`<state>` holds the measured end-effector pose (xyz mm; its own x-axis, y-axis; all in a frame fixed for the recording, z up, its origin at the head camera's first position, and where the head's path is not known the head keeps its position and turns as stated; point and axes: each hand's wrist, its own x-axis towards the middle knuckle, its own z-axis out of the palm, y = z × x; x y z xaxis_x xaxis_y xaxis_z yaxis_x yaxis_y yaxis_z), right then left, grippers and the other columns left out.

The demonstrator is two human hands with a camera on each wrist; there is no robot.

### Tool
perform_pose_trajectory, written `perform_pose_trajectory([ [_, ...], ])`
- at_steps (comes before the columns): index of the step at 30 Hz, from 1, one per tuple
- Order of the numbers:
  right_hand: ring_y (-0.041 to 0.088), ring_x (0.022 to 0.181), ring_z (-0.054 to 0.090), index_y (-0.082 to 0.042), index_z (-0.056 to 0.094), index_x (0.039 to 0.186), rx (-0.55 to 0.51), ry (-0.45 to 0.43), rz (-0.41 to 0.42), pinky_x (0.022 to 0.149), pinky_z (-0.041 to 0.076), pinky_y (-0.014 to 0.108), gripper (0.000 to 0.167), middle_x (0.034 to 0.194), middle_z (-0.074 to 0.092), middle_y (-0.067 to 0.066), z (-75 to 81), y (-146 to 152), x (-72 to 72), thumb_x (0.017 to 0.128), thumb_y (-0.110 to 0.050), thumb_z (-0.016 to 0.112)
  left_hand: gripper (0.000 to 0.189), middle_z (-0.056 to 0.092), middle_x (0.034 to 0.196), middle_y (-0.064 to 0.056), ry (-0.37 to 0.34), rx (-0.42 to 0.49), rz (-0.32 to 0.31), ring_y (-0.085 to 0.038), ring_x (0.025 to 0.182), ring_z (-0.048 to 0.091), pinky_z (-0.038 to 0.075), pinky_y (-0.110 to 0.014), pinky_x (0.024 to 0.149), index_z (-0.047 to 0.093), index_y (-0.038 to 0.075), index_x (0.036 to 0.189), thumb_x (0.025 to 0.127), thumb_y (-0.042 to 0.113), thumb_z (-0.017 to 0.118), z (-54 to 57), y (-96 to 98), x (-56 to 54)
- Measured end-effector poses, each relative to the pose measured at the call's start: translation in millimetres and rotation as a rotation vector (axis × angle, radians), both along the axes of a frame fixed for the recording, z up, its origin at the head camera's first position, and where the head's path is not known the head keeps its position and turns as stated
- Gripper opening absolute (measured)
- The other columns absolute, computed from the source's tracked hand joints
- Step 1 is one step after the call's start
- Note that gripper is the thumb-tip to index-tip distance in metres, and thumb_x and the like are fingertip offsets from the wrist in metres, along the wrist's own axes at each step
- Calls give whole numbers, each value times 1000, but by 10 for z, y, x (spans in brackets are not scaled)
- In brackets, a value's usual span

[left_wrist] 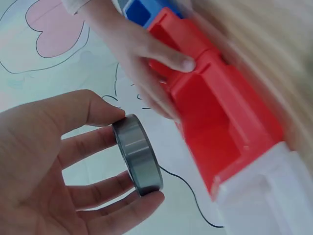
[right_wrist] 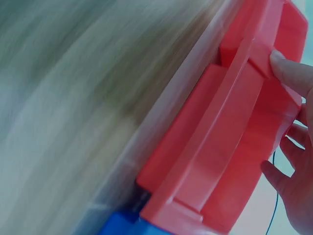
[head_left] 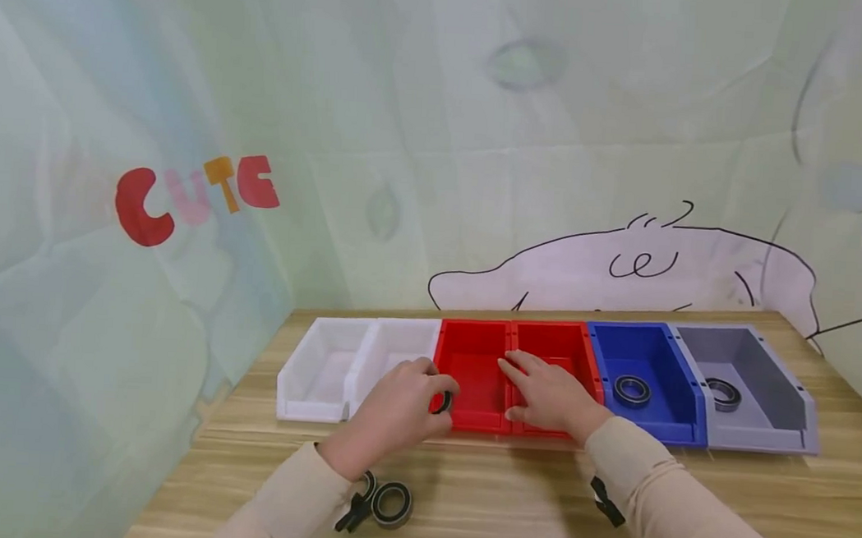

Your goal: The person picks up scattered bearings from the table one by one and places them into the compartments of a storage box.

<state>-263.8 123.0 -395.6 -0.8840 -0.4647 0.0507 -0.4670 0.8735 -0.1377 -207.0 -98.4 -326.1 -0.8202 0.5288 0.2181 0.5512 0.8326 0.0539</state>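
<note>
My left hand [head_left: 403, 395] pinches a ball bearing [left_wrist: 139, 155] on edge between thumb and fingertips. In the head view this hand is over the front of the left red bin [head_left: 472, 370], covering most of the bearing. My right hand [head_left: 552, 396] lies over the right red bin [head_left: 553, 336], fingers spread and nothing held. Its thumb [right_wrist: 288, 71] touches the rim where the two red bins meet. Two more bearings lie on the table by my left sleeve, one plainly seen bearing [head_left: 406, 508] and one partly hidden bearing [head_left: 369, 484].
Two white bins [head_left: 311, 411] stand left of the red ones. To the right, the blue bin [head_left: 663, 349] holds one bearing [head_left: 631, 402], and the grey bin [head_left: 765, 380] holds another bearing [head_left: 726, 405]. The row sits on a wooden table [head_left: 491, 503], before a printed cloth backdrop [head_left: 380, 134].
</note>
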Motion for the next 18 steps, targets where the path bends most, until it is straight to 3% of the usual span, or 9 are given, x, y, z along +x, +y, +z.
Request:
perform_pose_trajectory([
  [4, 32, 134, 33, -14, 36, 142, 53, 38, 28, 104, 35, 52, 78, 147, 33, 12, -4, 24, 1, 77, -43, 69, 21, 61, 92, -3, -54, -48, -2, -15, 78, 53, 47, -22, 64, 70, 21, 97, 77, 23, 67, 91, 144, -99],
  [7, 32, 133, 34, -14, 36, 142, 68, 59, 38, 104, 35, 53, 78, 146, 35, 12, -15, 36, -4, 77, -44, 69, 23, 62, 93, -3, -113, -75, 4, -14, 78, 52, 45, -21, 61, 70, 21, 100, 77, 23, 67, 87, 240, -222],
  [12, 31, 134, 34, -14, 37, 141, 73, 70, 42, 105, 34, 53, 77, 146, 36, 11, -17, 34, -9, 78, -45, 68, 29, 62, 96, -1, -197, -102, 44, -13, 84, 50, 48, -21, 64, 69, 20, 106, 77, 25, 68, 13, 389, -460],
  [18, 31, 135, 33, -15, 36, 142, 76, 61, 34, 106, 33, 52, 78, 146, 36, 10, -8, 8, 0, 77, -45, 69, 32, 65, 101, 0, -214, -153, 70, -15, 93, 53, 52, -26, 77, 68, 19, 110, 79, 26, 68, -160, 497, -681],
])
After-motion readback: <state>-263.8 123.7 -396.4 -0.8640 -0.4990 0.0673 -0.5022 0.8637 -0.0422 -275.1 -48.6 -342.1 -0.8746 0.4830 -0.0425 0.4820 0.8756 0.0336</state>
